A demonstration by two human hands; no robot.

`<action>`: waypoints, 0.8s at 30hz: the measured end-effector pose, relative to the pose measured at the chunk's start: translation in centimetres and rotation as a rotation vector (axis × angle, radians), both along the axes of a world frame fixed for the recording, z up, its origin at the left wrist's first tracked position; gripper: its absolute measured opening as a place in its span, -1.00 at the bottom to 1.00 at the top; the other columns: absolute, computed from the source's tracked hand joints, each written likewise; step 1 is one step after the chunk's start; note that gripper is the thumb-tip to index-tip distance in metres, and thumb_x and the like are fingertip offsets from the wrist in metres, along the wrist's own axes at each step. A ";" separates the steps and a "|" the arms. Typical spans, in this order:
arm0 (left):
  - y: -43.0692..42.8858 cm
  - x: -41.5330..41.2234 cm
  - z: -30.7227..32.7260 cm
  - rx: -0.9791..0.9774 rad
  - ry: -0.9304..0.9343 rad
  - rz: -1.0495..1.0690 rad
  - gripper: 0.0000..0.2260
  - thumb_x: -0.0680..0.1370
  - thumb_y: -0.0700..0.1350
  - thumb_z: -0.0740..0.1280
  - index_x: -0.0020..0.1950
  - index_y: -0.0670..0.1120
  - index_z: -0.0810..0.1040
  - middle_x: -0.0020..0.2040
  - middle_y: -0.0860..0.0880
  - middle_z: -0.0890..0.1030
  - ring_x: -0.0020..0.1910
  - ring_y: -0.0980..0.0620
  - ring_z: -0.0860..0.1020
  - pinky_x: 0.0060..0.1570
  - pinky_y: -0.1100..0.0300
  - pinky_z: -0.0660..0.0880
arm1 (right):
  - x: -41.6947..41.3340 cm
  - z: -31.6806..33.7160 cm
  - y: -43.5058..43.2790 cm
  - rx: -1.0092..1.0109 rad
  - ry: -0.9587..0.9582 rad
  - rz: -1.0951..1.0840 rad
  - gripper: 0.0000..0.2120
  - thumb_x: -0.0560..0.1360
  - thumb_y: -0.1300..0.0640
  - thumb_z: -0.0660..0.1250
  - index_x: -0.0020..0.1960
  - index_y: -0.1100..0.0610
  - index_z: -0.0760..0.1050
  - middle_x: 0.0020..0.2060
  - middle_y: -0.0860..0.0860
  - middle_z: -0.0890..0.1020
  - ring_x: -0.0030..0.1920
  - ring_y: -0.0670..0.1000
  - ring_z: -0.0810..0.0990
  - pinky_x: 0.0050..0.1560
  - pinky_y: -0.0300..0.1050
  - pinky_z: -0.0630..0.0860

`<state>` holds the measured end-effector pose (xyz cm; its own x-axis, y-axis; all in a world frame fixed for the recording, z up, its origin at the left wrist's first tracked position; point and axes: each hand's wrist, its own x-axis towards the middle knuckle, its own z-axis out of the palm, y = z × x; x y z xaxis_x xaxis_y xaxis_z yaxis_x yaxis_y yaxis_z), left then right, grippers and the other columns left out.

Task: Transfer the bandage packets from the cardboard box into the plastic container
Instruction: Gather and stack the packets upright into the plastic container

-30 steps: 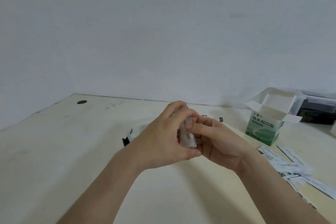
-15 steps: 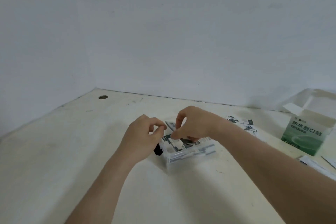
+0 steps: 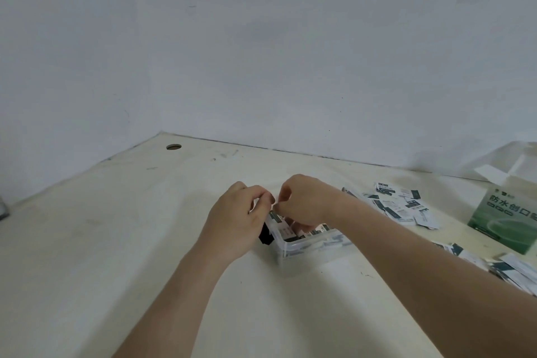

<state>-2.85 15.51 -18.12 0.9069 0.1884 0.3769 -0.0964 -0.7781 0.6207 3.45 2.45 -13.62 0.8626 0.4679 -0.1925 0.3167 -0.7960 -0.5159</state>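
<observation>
hovering together over the left end of the plastic container (image 3: 308, 242), both hands met at 1 bandage packet (image 3: 275, 216) that stood slanted against that end wall, so the coming move looked to turn on laying it down flat. the right hand (image 3: 305, 203) was the nearer of the 2: its curled forefinger and thumb appeared to pinch the packet's upper, dark-banded end from the right, directly above the container. the left hand (image 3: 238, 221) sat just beside the packet on its left, fingers curled with thumb and forefinger close together, but whether it gripped the packet or only steadied the wall could not be told. the packet's long axis ran from that raised end at the far left down toward the near right, into the other packets (image 3: 290, 234) lying inside. the container's own long axis ran across the table (image 3: 116, 241), left to right. loose packets (image 3: 401, 206) lay well apart to the right, near the cardboard box (image 3: 505, 212).
</observation>
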 end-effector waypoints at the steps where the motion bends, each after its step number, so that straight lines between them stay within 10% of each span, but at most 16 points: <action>1: 0.0 0.1 -0.1 0.009 -0.004 -0.002 -0.77 0.60 -0.04 0.17 -0.08 0.08 0.62 -0.19 0.01 0.44 -0.17 0.13 0.47 -0.21 0.33 0.33 | -0.1 -0.1 -0.1 0.016 -0.002 -0.002 -0.75 0.52 0.16 0.25 0.05 0.31 0.56 -0.11 0.25 0.71 -0.11 0.23 0.70 -0.04 0.13 0.65; 9: -0.4 -0.7 1.0 0.164 -0.155 -0.152 -0.74 0.56 0.07 0.23 -0.13 0.05 0.69 -0.14 0.16 0.52 -0.05 0.17 0.39 -0.05 0.35 0.32 | -0.2 0.6 -1.7 0.252 -0.131 -0.082 -0.87 0.52 0.22 0.21 -0.12 0.12 0.53 -0.21 0.13 0.70 -0.19 0.12 0.71 -0.14 0.01 0.66; 24: -3.7 0.5 3.5 0.494 0.442 -0.397 -0.30 0.46 0.42 -0.15 -0.25 0.10 0.71 -0.44 0.04 0.45 -0.05 0.32 0.50 0.47 -0.01 -0.17 | -1.3 0.6 -9.5 0.298 -0.324 -0.151 -0.76 0.59 0.11 0.18 -0.06 0.14 0.60 -0.11 0.01 0.68 -0.11 0.00 0.60 -0.10 -0.14 0.48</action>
<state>-2.37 11.81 -14.59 0.9570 -0.2787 -0.0802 -0.2503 -0.9335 0.2566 2.13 -7.02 -12.98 0.9187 0.3266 0.2219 0.3913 -0.6777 -0.6226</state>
